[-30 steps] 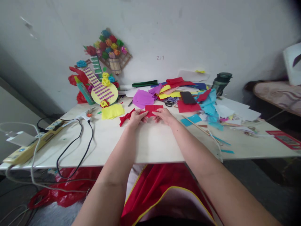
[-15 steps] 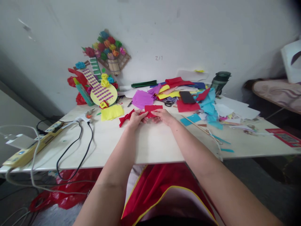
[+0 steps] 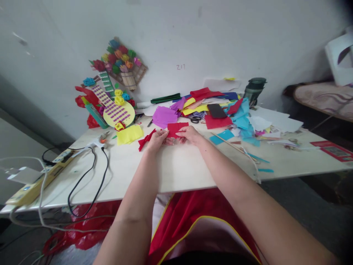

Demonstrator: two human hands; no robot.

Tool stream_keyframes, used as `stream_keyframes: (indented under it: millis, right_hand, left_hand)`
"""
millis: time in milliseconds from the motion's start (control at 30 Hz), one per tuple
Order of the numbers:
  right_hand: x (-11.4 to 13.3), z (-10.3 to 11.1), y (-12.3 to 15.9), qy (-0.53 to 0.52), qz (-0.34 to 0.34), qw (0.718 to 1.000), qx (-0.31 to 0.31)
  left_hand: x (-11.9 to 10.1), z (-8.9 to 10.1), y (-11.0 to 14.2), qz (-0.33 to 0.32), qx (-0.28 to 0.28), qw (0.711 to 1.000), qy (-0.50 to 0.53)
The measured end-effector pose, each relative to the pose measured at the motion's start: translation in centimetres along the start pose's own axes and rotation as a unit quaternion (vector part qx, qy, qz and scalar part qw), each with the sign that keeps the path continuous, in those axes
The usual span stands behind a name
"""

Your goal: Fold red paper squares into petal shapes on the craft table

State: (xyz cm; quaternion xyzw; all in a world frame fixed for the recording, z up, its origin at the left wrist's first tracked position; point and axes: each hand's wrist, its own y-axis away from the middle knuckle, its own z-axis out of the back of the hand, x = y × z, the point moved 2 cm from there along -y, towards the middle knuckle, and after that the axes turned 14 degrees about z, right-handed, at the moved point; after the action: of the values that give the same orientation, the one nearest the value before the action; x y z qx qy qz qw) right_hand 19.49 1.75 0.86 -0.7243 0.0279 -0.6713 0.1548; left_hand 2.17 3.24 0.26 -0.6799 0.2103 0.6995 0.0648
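Both my hands rest on the white table point(image 3: 176, 165) and pinch a red paper piece point(image 3: 176, 129) between them. My left hand point(image 3: 156, 140) grips its left edge with curled fingers. My right hand point(image 3: 191, 135) grips its right side. Just left of my left hand lies a red folded paper strip point(image 3: 145, 139). Beyond the red piece sits a purple paper sheet point(image 3: 164, 116), and a yellow paper sheet point(image 3: 129, 134) lies to the left.
A heap of coloured papers with black scissors point(image 3: 195, 120) and a dark phone point(image 3: 216, 110) covers the far table. A paper guitar craft point(image 3: 113, 108) and flower craft point(image 3: 121, 60) lean on the wall. A dark bottle point(image 3: 253, 90), wooden stick point(image 3: 228, 144), power strip point(image 3: 38, 176) and black cable point(image 3: 91, 173) lie around.
The view has shifted slightly left and up; my hands keep working the red paper piece in the same spot on the table.
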Motion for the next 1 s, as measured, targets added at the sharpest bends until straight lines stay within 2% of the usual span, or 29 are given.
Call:
stream_keyframes:
  millis: [200, 333, 467, 500, 700, 1000]
  right_hand:
    - [0.1, 0.1, 0.0, 0.003, 0.0, 1.0, 0.004]
    - [-0.1, 0.6, -0.1, -0.003, 0.007, 1.0, 0.005]
    - [-0.3, 0.8, -0.2, -0.01, 0.005, 1.0, 0.013]
    - [-0.3, 0.7, -0.1, -0.01, 0.002, 1.0, 0.016]
    - [0.3, 0.0, 0.4, -0.009, -0.002, 0.999, 0.035]
    - [0.1, -0.2, 0.3, -0.005, 0.004, 0.999, 0.042]
  left_hand:
    - [0.2, 0.1, -0.1, 0.006, -0.032, 0.999, -0.006]
    - [0.1, 0.7, -0.3, -0.008, -0.076, 0.996, 0.046]
    - [-0.1, 0.7, -0.1, -0.007, -0.091, 0.993, 0.068]
    - [-0.2, 0.5, 0.0, -0.005, -0.088, 0.994, 0.057]
    - [-0.3, -0.7, 0.6, -0.004, 0.022, 1.0, 0.002]
    - [0.3, -0.5, 0.0, 0.007, 0.037, 0.999, 0.014]
